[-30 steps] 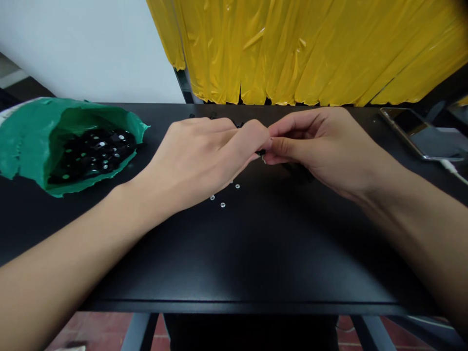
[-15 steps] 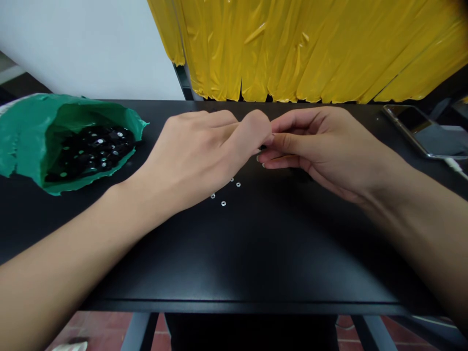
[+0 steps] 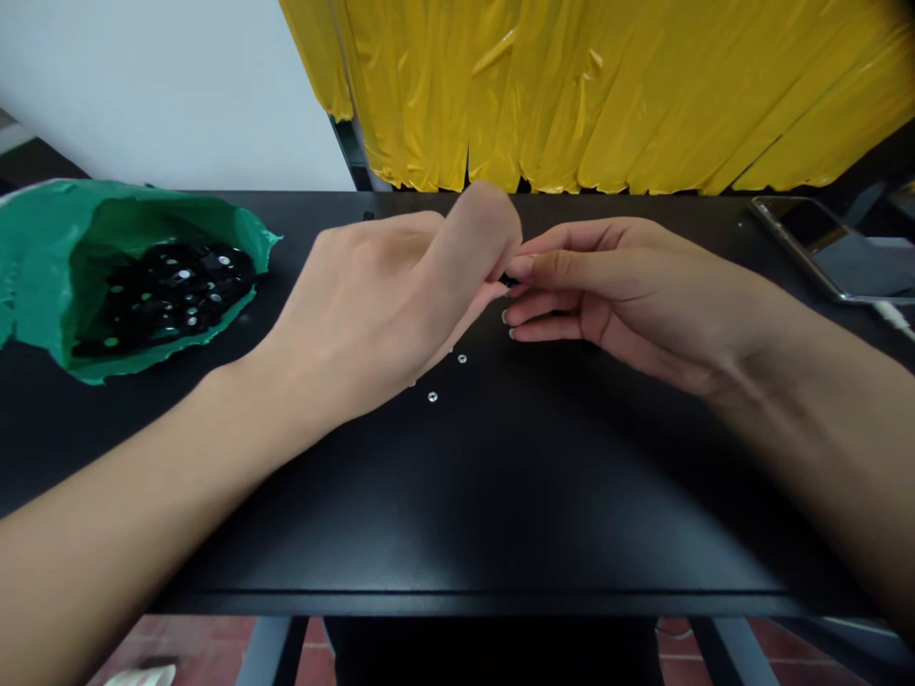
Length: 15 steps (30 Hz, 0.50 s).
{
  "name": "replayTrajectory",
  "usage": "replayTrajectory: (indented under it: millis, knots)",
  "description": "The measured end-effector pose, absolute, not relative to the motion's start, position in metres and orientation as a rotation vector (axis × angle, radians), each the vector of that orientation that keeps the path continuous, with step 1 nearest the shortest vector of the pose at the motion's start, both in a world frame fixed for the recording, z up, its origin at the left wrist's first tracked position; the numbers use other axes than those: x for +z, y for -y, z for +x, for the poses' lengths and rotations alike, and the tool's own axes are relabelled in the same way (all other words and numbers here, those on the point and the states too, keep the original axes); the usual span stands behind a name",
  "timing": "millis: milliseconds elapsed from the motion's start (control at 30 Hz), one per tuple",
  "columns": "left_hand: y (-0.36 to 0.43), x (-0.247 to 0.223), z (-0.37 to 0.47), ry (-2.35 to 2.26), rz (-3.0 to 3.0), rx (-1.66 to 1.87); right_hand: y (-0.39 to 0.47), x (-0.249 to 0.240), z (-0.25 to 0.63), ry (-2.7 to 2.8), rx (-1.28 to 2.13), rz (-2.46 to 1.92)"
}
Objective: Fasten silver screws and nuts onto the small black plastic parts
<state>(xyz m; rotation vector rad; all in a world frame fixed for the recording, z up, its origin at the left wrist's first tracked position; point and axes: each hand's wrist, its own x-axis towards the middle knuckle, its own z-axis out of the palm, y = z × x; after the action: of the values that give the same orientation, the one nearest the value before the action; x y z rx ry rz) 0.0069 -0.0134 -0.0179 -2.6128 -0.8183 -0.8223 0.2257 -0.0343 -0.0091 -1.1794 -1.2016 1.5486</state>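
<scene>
My right hand (image 3: 621, 276) pinches a small black piece (image 3: 509, 281) between thumb and index finger, its other fingers curled loosely below. Most of that piece is hidden by the fingertips, so its exact kind does not show. Meeting it from the left, my left hand (image 3: 400, 286) is closed with its thumb bent over the same spot. The left fingertips are mostly covered by the hand itself, and whatever they grip cannot be made out. Just below the left hand lie small silver rings (image 3: 433, 396) on the black table (image 3: 457, 514).
At the left, an open green bag (image 3: 43, 257) holds many small black parts with shiny discs. A phone (image 3: 822, 250) with a white cable lies at the right. Yellow plastic sheeting (image 3: 572, 95) hangs behind the table. A small dark piece (image 3: 369, 216) sits near the back edge.
My left hand has rolled, its thumb rising higher and its fingers turning under. A little more of the black piece shows at the right fingertips. The view has shifted slightly.
</scene>
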Motion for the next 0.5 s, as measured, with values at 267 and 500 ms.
replayTrajectory:
  millis: [267, 500]
  knots:
    - [0.0140, -0.0183, 0.0084, 0.803, -2.663, -0.802, 0.0329, -0.0169, 0.2240, 1.160, 1.655, -1.108]
    - [0.0140, -0.0191, 0.0078, 0.942, -2.662, -0.875, 0.0359, -0.0136, 0.2204, 1.203, 1.509, -1.147]
